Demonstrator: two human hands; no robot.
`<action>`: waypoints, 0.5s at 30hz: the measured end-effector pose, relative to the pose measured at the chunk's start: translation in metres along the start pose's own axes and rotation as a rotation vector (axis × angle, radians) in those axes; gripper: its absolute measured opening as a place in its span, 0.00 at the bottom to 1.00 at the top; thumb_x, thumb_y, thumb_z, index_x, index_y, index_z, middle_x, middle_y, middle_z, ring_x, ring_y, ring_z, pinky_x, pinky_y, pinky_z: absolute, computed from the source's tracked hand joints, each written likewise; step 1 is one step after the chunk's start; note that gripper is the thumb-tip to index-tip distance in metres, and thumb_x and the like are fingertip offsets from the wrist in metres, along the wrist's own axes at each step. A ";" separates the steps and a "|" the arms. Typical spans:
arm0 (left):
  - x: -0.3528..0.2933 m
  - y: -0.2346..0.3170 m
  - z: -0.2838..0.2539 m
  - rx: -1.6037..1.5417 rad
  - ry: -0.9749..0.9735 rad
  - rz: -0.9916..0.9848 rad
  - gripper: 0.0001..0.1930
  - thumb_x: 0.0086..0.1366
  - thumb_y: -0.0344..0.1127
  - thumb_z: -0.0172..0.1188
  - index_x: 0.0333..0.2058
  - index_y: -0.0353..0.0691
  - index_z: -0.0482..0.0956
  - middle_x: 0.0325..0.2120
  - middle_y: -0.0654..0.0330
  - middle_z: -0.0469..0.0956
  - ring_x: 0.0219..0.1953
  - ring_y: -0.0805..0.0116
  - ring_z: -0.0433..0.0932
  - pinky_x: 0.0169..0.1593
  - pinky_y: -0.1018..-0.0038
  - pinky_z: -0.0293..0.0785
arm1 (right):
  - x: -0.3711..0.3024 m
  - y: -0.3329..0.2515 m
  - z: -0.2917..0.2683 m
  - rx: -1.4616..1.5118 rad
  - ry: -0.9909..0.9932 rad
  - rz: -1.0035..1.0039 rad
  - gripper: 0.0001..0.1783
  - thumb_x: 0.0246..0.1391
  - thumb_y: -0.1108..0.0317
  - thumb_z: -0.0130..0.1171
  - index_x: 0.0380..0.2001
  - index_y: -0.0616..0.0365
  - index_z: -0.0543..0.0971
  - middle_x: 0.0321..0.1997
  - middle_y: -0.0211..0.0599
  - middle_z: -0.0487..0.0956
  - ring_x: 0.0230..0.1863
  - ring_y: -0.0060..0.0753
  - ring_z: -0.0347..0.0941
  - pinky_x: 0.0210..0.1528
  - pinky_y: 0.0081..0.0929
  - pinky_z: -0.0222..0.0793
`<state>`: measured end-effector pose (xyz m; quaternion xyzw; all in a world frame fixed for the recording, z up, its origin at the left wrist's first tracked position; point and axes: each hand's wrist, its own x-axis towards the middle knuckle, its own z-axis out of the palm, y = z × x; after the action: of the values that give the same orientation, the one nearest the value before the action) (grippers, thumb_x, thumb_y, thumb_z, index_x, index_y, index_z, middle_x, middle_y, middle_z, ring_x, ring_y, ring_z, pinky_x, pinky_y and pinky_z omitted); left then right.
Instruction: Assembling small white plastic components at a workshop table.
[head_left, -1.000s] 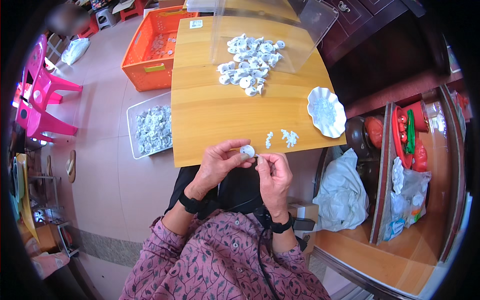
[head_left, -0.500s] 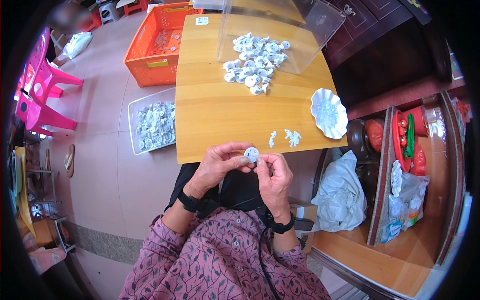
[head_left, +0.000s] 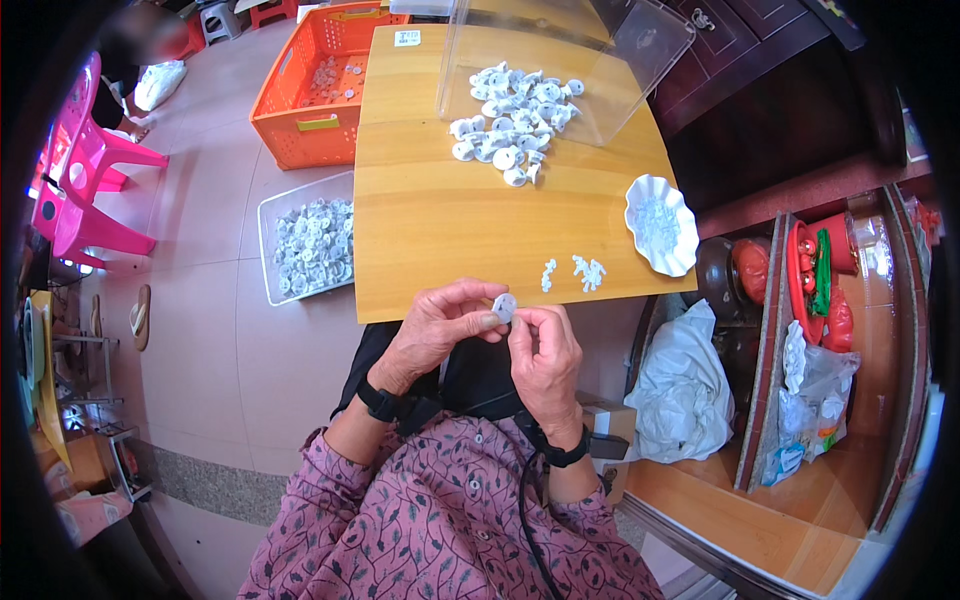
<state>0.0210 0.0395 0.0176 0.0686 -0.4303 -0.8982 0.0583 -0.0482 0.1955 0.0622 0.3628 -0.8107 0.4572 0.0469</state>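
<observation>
Over the near edge of a wooden table (head_left: 430, 220), my left hand (head_left: 447, 322) pinches a small round white plastic part (head_left: 504, 307) between thumb and fingers. My right hand (head_left: 545, 348) is closed at the part's right side, thumb against fingertips; whatever it grips there is too small to make out. Just beyond my hands lie two little groups of tiny white pieces (head_left: 588, 272). A white scalloped dish (head_left: 685, 245) with small clear pieces stands at the table's right edge. Farther back is a pile of white round plastic parts (head_left: 515, 115).
A clear plastic bin (head_left: 600, 75) lies behind the pile. Left of the table stand an orange crate (head_left: 290, 140) and a clear tub (head_left: 268, 240) full of round parts. A pink chair (head_left: 95, 200) is farther left. Shelves with bags (head_left: 685, 385) are at the right.
The round part has turned in my fingers, its face now more tilted. My right hand has shifted slightly. At the far left, more of another person shows.
</observation>
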 end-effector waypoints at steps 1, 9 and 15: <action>0.000 0.000 0.000 0.000 0.000 0.000 0.18 0.66 0.26 0.62 0.54 0.32 0.76 0.42 0.57 0.82 0.40 0.72 0.82 0.47 0.76 0.81 | 0.000 0.000 0.000 -0.013 -0.007 -0.015 0.09 0.55 0.80 0.60 0.38 0.62 0.74 0.34 0.47 0.75 0.32 0.50 0.77 0.32 0.38 0.73; 0.000 -0.002 -0.004 0.032 -0.027 0.004 0.18 0.63 0.23 0.65 0.52 0.31 0.77 0.42 0.58 0.81 0.44 0.71 0.81 0.51 0.73 0.79 | 0.003 0.002 -0.001 -0.074 -0.072 -0.077 0.11 0.53 0.80 0.61 0.38 0.61 0.72 0.35 0.47 0.74 0.33 0.54 0.75 0.34 0.43 0.73; -0.001 -0.004 -0.008 0.099 -0.023 -0.006 0.18 0.63 0.23 0.64 0.52 0.32 0.77 0.43 0.60 0.81 0.45 0.72 0.80 0.52 0.73 0.79 | 0.003 -0.002 0.001 -0.156 -0.087 -0.140 0.10 0.53 0.79 0.60 0.38 0.62 0.72 0.34 0.47 0.73 0.34 0.53 0.75 0.36 0.42 0.73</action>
<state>0.0233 0.0356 0.0093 0.0624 -0.4747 -0.8767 0.0470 -0.0483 0.1925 0.0643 0.4332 -0.8177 0.3723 0.0714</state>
